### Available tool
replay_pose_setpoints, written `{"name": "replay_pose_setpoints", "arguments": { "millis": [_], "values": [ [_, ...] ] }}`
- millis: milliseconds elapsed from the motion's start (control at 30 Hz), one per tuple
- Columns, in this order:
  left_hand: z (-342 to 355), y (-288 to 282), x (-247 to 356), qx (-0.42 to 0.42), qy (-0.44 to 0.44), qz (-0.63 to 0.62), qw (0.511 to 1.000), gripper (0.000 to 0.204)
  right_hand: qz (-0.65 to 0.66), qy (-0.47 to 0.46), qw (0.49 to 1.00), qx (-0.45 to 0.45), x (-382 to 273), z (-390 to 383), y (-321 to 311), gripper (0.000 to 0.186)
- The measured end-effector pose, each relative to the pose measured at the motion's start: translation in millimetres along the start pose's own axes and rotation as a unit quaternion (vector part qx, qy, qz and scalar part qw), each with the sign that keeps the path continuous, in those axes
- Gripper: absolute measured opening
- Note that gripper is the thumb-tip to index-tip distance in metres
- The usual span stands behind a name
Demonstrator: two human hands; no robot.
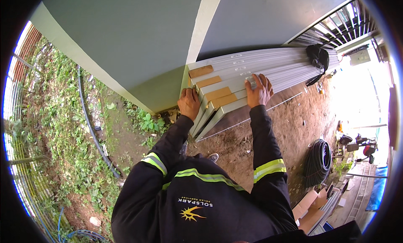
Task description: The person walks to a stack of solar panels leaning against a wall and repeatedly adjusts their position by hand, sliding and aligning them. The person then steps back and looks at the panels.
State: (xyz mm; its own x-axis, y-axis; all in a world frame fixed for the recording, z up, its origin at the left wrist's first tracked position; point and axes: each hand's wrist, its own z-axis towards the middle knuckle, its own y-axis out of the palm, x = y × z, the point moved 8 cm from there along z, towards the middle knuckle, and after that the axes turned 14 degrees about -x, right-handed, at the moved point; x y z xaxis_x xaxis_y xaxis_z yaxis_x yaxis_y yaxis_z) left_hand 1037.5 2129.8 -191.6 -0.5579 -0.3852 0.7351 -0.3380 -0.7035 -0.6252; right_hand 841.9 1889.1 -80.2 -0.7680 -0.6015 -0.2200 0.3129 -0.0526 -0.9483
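A row of silver-framed solar panels point(268, 66) stands on edge, leaning against the grey wall. Brown cardboard corner pieces point(218, 92) cover the upper near corners of several panels. My left hand point(189, 103) is at the near end of the row, its fingers curled over a panel's end edge by the wall corner. Across the top edges of the outer panels lies my right hand point(259, 91), thumb and fingers apart. At their near ends the outermost panels fan out slightly, with dark gaps between them. The undersides of both hands are hidden.
A black bag point(317, 60) sits on the panels' far end. On the dirt ground at right lie a coil of black pipe point(317, 162) and cardboard pieces point(310, 206). A dark hose point(90, 121) runs through the weeds at left. One shoe point(213, 157) shows below the panels.
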Motion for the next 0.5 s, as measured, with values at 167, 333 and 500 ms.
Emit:
{"name": "replay_pose_setpoints", "arguments": {
  "millis": [167,333,500],
  "values": [
    [-3.1,5.0,-5.0,0.06,0.015,-0.049,0.997,0.012,0.001,0.007,1.0,-0.001,0.5,0.2,0.0,0.05],
    [0.2,-3.6,-0.4,0.026,0.02,-0.073,0.997,0.013,0.003,-0.001,1.0,-0.002,-1.5,-0.4,-1.6,0.049],
    [23.0,-55.8,40.0,0.003,0.109,-0.211,0.971,0.019,-0.002,0.002,1.0,-0.004,-0.1,-1.1,-0.5,0.049]
  ]
}}
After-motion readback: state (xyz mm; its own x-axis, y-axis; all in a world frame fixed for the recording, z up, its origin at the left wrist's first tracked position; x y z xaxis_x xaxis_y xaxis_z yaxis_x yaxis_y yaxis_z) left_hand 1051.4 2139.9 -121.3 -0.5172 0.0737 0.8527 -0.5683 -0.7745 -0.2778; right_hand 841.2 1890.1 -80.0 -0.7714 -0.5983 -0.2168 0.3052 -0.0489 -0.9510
